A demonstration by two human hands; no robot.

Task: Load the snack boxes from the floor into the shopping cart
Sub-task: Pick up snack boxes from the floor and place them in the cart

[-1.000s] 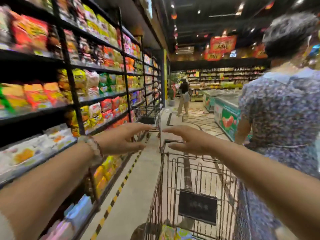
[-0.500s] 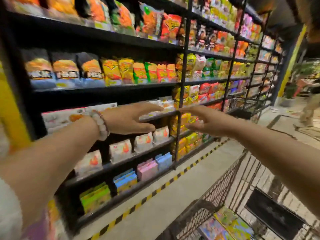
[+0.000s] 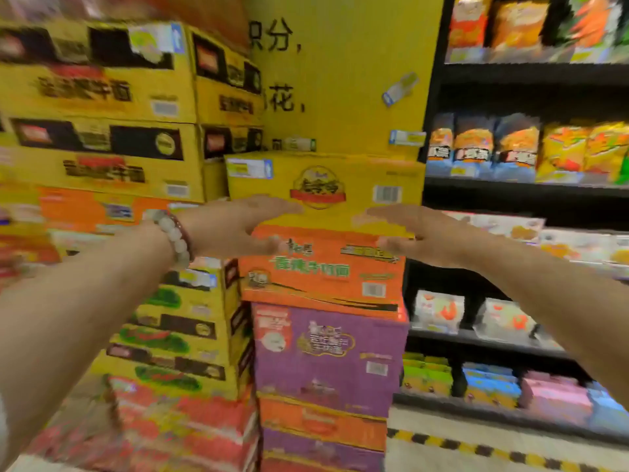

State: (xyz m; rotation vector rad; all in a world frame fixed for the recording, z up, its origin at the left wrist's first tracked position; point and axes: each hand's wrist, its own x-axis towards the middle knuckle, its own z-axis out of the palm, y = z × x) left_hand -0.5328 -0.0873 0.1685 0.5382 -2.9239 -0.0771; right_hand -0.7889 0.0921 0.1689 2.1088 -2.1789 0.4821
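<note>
Up front, at 12 o'clock: we saw a stack of snack boxes, with a yellow box (image 3: 325, 185) on top, an orange box (image 3: 323, 270) under it and a purple box (image 3: 328, 356) lower down.
Left hand (image 3: 235, 226): fingers were straight and apart, held nothing, at 9 o'clock of the yellow box's lower edge; contact unclear due to blur.
Right hand (image 3: 425, 233): flat and spread, empty, at 3 o'clock of the same edge.
Step tip: we judged the hands should clamp both end faces of the top box evenly and lift straight up, so the orange box would not drag.
Cart: not in view.
Floor (image 3: 476, 451): pale, with a black-yellow stripe at 5 o'clock.
Room: snack shelves (image 3: 527, 185) at 3 o'clock, yellow cartons (image 3: 102, 97) piled at 10 o'clock.
</note>
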